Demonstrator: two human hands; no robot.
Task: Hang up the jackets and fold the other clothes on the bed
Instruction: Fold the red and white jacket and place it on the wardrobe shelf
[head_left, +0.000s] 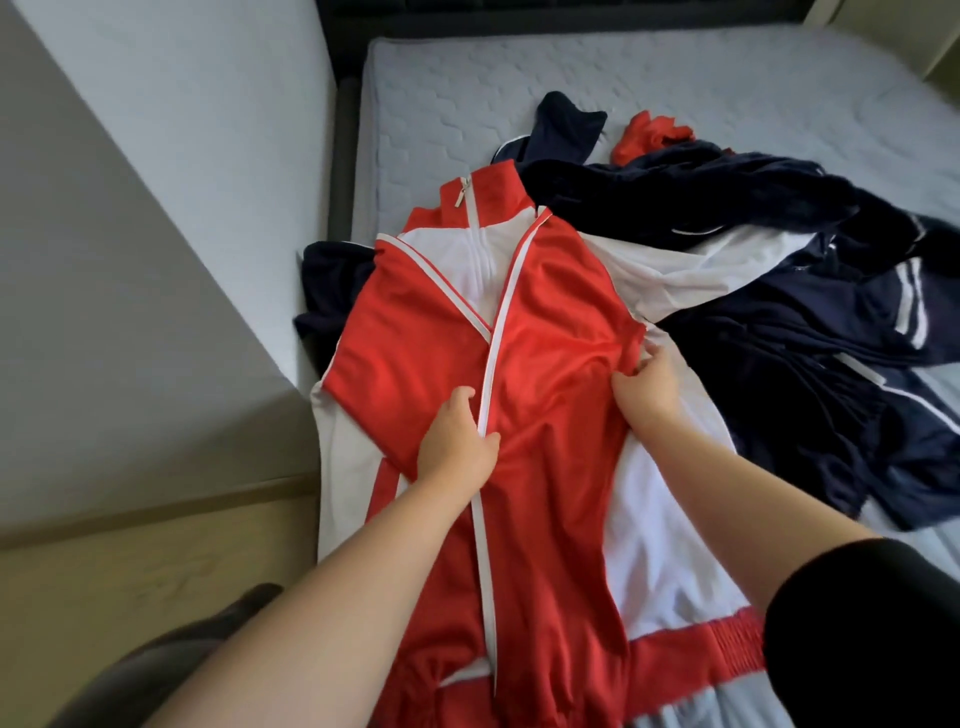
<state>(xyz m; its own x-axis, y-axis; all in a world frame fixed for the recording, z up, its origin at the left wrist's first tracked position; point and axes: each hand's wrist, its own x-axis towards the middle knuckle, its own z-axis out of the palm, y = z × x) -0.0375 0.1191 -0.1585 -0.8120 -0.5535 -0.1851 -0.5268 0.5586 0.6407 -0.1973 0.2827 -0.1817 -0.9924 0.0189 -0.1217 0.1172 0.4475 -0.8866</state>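
A red jacket (545, 364) with white panels, white piping and a white zip lies spread on the bed (519, 78) in the middle of the frame. Its long axis runs from bottom to top of the frame, with the stand-up collar toward the top and the ribbed hem at the lower edge. The left hand (457, 441) rests on the front beside the zip, seemingly pressing flat with the fingers loose. The right hand (647, 384) pinches a fold of red cloth at the jacket's right edge. Navy clothes (779, 291) lie heaped at right.
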